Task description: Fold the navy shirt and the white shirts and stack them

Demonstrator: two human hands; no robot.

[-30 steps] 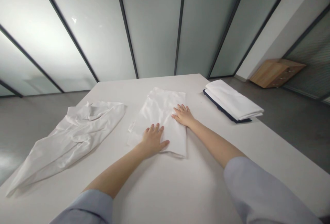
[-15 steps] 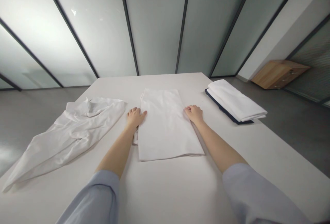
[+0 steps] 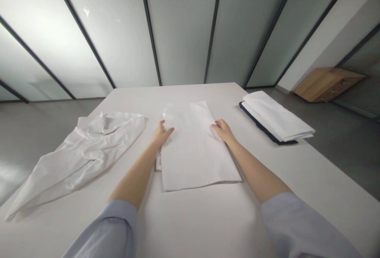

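Note:
A folded white garment [image 3: 194, 147] lies flat in the middle of the white table [image 3: 190, 218]. My left hand [image 3: 162, 134] pinches its left edge, thumb on top and fingers tucked under the cloth. At the right edge my right hand [image 3: 223, 129] grips the same garment in the same way. Both hands sit about halfway along the garment's length.
A crumpled white shirt [image 3: 80, 155] is spread over the table's left side. At the back right lies a stack of folded white cloth [image 3: 277, 117] on a dark folded piece [image 3: 261, 129]. A wooden cabinet [image 3: 328, 83] stands on the floor beyond, by frosted glass walls.
My hands left the top of the garment, went to its two side edges, and closed on them. The garment now lies smoother and wider than a second ago.

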